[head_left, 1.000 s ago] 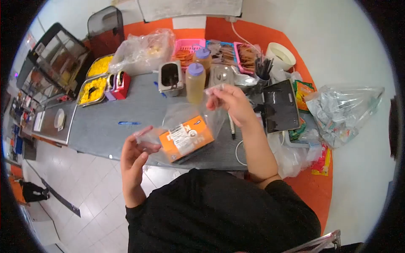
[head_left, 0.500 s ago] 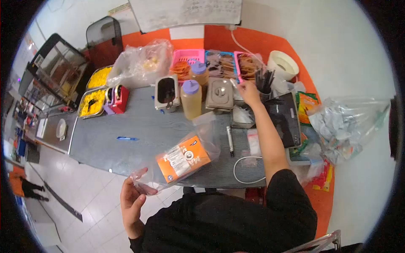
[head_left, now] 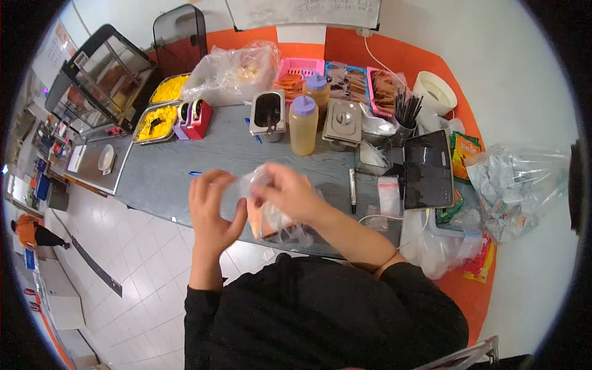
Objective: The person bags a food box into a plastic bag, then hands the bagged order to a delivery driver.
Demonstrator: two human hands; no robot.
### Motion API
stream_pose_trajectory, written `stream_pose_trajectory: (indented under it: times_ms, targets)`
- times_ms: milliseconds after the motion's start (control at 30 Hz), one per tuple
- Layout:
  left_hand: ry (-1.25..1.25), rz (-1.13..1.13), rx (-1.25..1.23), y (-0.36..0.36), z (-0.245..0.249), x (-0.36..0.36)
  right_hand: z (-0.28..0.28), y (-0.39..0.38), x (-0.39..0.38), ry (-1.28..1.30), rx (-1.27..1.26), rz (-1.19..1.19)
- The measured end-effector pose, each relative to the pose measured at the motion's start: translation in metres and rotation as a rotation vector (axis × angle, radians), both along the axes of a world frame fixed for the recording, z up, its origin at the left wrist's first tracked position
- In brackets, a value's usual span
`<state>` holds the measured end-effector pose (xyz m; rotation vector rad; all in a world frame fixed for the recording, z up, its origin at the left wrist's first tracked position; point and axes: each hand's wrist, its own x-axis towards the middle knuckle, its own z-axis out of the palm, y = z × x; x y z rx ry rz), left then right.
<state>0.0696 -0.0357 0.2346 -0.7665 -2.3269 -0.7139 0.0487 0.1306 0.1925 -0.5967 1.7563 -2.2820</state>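
Observation:
In the head view, my right hand (head_left: 287, 192) pinches a clear, crumpled piece of the plastic bag (head_left: 291, 234) above the table's front edge. Inside the bag is an orange box (head_left: 261, 223), partly covered by that hand and forearm. My left hand (head_left: 213, 206) is raised just left of it, fingers and thumb apart, with the gathered plastic between the two hands. A blue pen (head_left: 195, 173) lies on the table behind my left hand. A squeeze bottle (head_left: 303, 126) with a purple lid stands beyond my right hand.
Right of the hands lie a marker (head_left: 353, 191), a tablet (head_left: 428, 169) and small clear bags (head_left: 388, 195). A lidded steel container (head_left: 343, 122), an open one (head_left: 267, 114) and a black-straw cup (head_left: 404, 131) stand behind. A tape dispenser (head_left: 196, 120) sits back left. A person (head_left: 34, 231) is far left.
My right hand has come back from the containers to the bag. My left hand has risen, its fingers spread. The bagged box is now nearer my body and partly hidden. The view has shifted.

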Motion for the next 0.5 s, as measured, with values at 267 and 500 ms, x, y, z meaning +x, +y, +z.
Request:
stream_pose_trajectory:
  times_ms: [267, 500]
  targets:
    - [-0.551, -0.422, 0.319, 0.053, -0.122, -0.012, -0.017, -0.043, 0.038, 0.404, 0.378, -0.182]
    - [-0.718, 0.196, 0.116, 0.065, -0.133, -0.030, -0.071, 0.011, 0.098, 0.611, 0.437, -0.281]
